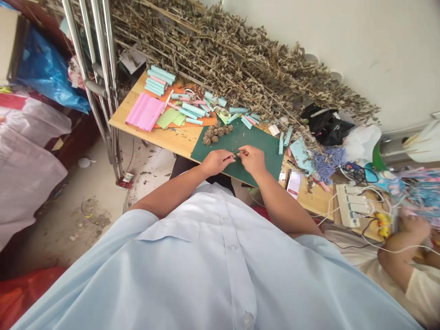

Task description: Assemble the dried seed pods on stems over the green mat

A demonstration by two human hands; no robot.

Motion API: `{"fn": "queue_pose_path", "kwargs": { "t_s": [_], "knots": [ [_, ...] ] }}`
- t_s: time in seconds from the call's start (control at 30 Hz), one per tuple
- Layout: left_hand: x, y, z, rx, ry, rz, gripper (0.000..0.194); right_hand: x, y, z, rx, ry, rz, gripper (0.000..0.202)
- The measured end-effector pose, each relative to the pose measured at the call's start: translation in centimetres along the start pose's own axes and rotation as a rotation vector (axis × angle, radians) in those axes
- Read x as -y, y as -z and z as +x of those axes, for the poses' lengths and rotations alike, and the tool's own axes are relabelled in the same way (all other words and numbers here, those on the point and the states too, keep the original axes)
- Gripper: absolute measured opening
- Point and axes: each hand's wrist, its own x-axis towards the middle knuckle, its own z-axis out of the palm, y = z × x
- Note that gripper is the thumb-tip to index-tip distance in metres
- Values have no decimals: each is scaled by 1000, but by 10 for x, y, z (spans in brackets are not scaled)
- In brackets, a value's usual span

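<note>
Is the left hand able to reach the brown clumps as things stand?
Probably yes: the brown clumps sit on the green mat just beyond the left hand, with nothing standing between. Its fingertips seem pinched on a small bit, which might need releasing first.

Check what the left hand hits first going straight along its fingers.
Likely the right hand: its fingertips face those of the left hand, just beyond a narrow gap over the green mat. Any small bit between them is too blurred to tell, and one view leaves relative height unclear.
</note>
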Motion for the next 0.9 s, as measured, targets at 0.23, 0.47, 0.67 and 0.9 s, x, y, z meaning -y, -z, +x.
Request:
{"fn": "queue_pose_path", "kwargs": {
  "t_s": [0.23,0.47,0.67,0.9],
  "knots": [
    [2,0,1,18,12,23,27,1,2,-2,6,119,47,24],
    [1,2,0,54,-15,32,31,19,20,-22,113,248,200,38],
    [2,0,-1,64,-56,42,38,33,32,-25,163,383,144,28],
    [-2,2,-1,81,-80,36,41,50,47,-20,264,338,20,22]
  ]
}}
